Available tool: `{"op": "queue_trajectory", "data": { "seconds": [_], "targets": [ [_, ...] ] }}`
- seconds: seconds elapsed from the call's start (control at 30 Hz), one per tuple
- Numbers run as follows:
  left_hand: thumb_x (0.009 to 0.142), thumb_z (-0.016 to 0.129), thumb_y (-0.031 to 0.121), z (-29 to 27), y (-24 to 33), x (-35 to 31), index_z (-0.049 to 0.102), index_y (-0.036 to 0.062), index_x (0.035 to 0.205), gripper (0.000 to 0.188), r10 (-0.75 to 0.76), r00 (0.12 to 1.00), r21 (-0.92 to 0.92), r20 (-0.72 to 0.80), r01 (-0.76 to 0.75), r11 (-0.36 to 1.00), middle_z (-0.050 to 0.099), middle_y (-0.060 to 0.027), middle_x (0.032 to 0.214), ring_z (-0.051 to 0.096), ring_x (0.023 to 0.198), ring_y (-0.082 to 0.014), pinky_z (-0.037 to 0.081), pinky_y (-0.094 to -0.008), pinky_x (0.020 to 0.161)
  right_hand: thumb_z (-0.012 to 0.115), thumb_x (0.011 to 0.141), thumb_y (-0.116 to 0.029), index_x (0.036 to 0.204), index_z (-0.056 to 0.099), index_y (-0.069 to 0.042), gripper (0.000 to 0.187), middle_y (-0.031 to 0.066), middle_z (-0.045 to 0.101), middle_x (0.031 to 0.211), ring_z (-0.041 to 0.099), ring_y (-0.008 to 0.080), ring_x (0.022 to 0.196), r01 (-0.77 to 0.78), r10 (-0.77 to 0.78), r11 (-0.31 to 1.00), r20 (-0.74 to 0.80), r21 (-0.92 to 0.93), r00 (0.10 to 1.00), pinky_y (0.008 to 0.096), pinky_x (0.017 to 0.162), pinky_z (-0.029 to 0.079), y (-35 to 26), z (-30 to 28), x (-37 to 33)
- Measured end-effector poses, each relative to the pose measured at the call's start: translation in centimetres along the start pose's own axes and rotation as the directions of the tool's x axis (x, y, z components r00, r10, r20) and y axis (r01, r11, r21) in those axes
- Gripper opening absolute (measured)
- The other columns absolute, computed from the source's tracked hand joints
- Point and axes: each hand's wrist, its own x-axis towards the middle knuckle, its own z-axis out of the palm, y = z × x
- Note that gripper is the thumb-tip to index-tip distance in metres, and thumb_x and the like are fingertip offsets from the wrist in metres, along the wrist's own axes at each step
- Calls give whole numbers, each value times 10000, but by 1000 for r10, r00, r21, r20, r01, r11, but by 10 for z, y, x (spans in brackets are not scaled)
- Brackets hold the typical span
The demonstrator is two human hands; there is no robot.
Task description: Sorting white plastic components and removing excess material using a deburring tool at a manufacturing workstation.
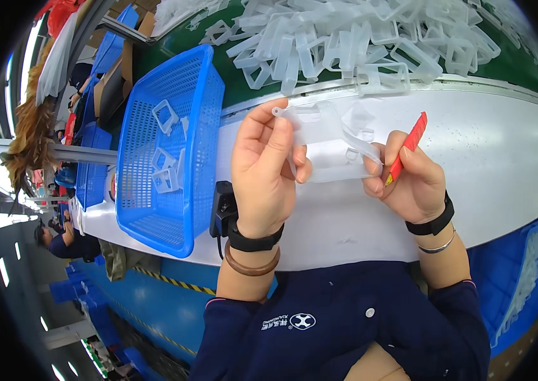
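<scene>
My left hand grips one end of a clear, translucent plastic frame, with thumb and fingers pinched on its edge. The frame is held over the white worktop, and a small ringed tab stands out beside my left fingertips. Slanting up from my closed right hand is a slim red utility knife, its lower end among the fingers. The right fingertips also meet the frame's right edge, where a curved strip of the plastic shows. Any blade at the knife's lower end is too small to make out.
A blue perforated basket with several clear frames stands at the left. Beyond the worktop, a heap of similar frames lies on a green surface. A black device sits by my left wrist. Blue bins flank the lower right.
</scene>
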Motion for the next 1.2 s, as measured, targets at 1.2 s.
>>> {"op": "queue_trajectory", "data": {
  "seconds": [1.2],
  "targets": [
    [680,588,-30,-23,-48,121,619,32,918,248,458,652,788,604,-572,-226,596,-123,1027,568,944,-311,470,-383,806,536,894,-180,913,574,-39,147,79,618,918,572,116,776,47,-204,904,-333,-424,920,240,686,451,-10,-2,-1]
  ]
}}
